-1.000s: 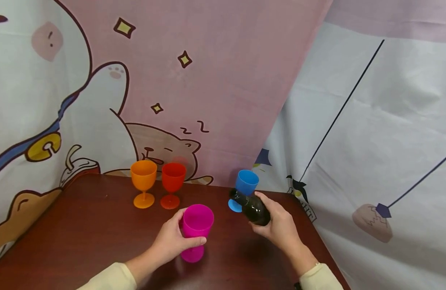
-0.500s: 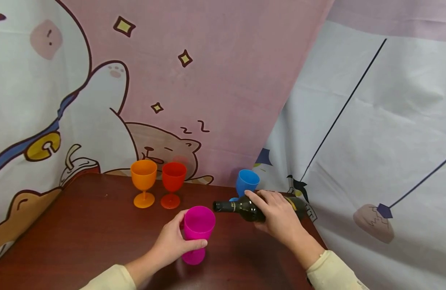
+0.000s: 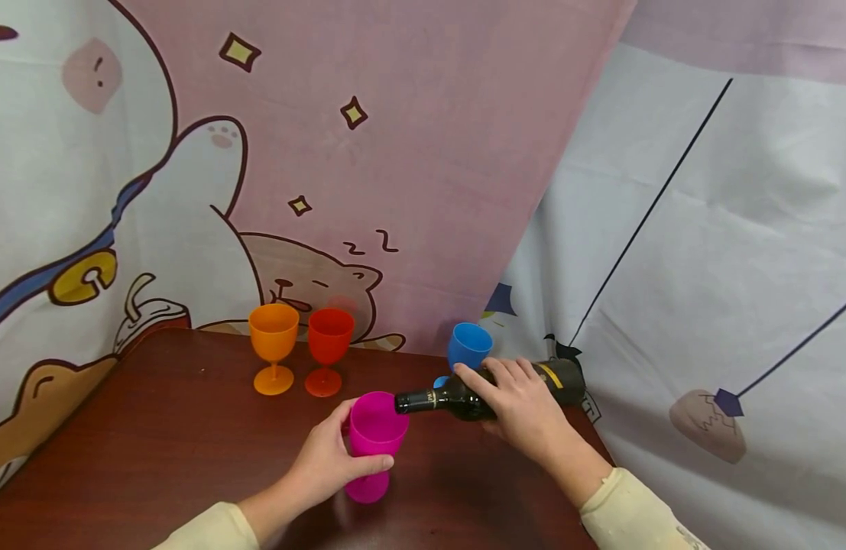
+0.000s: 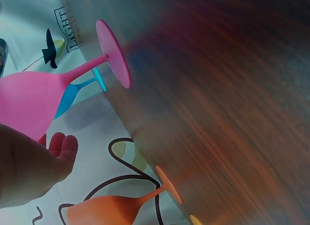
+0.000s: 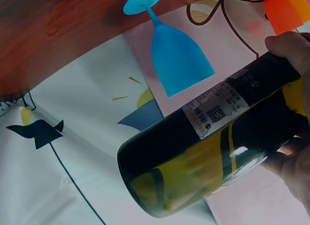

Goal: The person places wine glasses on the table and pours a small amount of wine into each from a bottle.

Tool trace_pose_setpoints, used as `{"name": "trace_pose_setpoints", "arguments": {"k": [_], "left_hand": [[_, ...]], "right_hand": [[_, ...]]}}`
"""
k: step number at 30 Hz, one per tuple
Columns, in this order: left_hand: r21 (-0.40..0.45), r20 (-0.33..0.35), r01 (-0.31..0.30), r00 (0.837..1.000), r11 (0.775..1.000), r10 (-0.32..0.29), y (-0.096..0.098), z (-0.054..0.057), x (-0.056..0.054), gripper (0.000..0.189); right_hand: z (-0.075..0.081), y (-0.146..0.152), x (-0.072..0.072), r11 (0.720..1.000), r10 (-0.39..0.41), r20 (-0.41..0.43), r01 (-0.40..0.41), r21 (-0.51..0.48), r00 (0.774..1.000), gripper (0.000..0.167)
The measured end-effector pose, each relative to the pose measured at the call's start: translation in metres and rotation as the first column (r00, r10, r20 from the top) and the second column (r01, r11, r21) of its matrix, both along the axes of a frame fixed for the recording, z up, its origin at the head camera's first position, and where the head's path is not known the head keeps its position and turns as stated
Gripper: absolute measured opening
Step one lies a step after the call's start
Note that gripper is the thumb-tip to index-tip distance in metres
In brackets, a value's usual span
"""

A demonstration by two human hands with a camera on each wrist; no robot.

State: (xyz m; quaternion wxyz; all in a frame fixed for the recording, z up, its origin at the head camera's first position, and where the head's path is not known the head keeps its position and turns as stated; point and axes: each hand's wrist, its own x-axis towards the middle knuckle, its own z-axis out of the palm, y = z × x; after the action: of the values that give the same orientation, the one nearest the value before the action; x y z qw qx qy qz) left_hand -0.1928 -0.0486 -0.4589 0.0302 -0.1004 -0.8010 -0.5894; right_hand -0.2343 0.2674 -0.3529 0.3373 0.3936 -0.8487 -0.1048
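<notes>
A magenta goblet [image 3: 376, 443] is gripped round its bowl by my left hand [image 3: 333, 456]. In the left wrist view the foot of this pink-looking goblet [image 4: 31, 96] seems to be above or at the tabletop; which, I cannot tell. My right hand [image 3: 526, 405] holds a dark glass wine bottle [image 3: 464, 399] round its body, tipped nearly level. The bottle's mouth lies at the right rim of the magenta goblet, pointing left. No liquid can be seen. In the right wrist view the base of the bottle and its white label [image 5: 215, 110] show.
An orange goblet [image 3: 273, 340] and a red goblet [image 3: 329, 340] stand side by side at the back of the brown table [image 3: 189, 451]. Behind the bottle stands a blue goblet [image 3: 469, 347], partly hidden. A printed cloth [image 3: 436, 153] hangs behind and to the right.
My right hand has tipped the bottle from slanted to nearly level and brought its mouth leftward to the magenta goblet's rim. The left hand and its goblet have barely moved.
</notes>
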Motion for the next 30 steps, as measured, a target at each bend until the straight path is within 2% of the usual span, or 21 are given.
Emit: {"name": "trace_pose_setpoints", "arguments": {"k": [11, 30], "left_hand": [[-0.007, -0.016, -0.007, 1.0, 1.0, 0.007, 0.0003, -0.0012, 0.0003, 0.087], [0.003, -0.029, -0.002, 1.0, 1.0, 0.002, -0.0008, -0.0018, 0.0006, 0.086]], "right_hand": [[0.0029, -0.0026, 0.0005, 0.998, -0.027, -0.002, 0.027, 0.048, 1.0, 0.101], [0.0053, -0.0061, 0.0027, 0.998, -0.048, 0.029, 0.047, 0.052, 0.998, 0.101]]}}
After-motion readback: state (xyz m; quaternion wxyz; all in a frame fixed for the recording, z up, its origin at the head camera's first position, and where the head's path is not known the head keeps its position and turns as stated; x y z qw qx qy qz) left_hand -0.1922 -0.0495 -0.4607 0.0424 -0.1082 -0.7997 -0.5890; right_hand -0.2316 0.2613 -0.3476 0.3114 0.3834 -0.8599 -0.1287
